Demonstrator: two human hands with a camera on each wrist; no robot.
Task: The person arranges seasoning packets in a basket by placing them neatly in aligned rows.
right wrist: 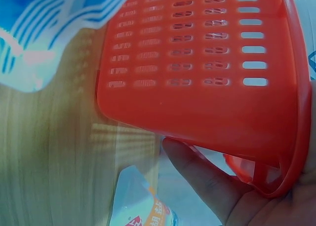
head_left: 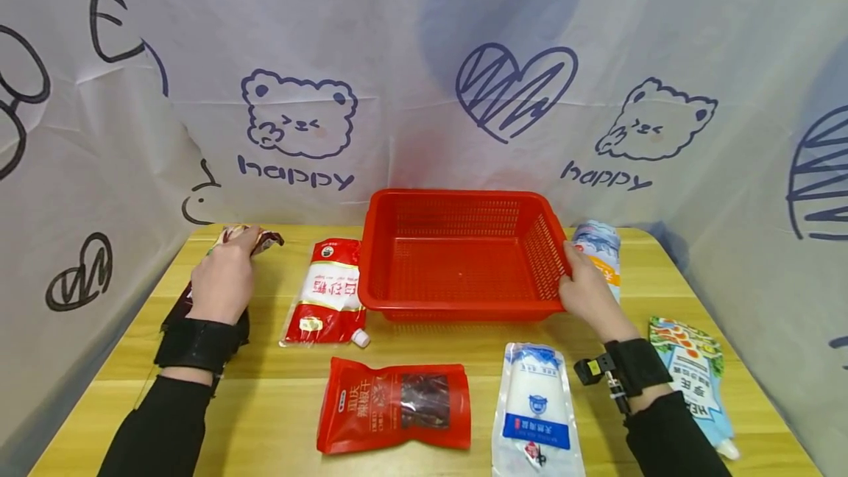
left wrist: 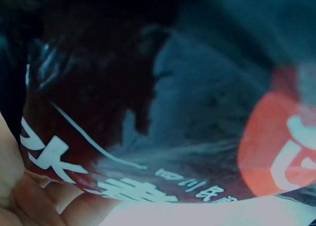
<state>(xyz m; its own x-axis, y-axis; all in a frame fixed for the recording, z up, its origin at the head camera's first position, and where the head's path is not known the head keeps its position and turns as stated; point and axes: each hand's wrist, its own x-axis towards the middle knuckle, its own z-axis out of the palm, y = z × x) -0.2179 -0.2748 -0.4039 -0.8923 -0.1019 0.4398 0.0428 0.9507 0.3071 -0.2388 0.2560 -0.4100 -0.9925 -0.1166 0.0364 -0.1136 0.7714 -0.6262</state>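
Observation:
At the back left of the table, my left hand grips a dark maroon food bag with white characters and a red patch. In the head view, its crumpled top sticks out past the fingers, and the hand and wrist hide much of the rest. My right hand holds the right rim of a red plastic basket, near its front corner. The right wrist view shows the thumb along the slotted basket's outer side. Nothing lies inside the basket.
Left of the basket lies a red-and-white sugar bag; in front, a red dried-chili bag and a white-and-blue salt bag. Blue pouches lie at the right. Printed cloth encloses the table.

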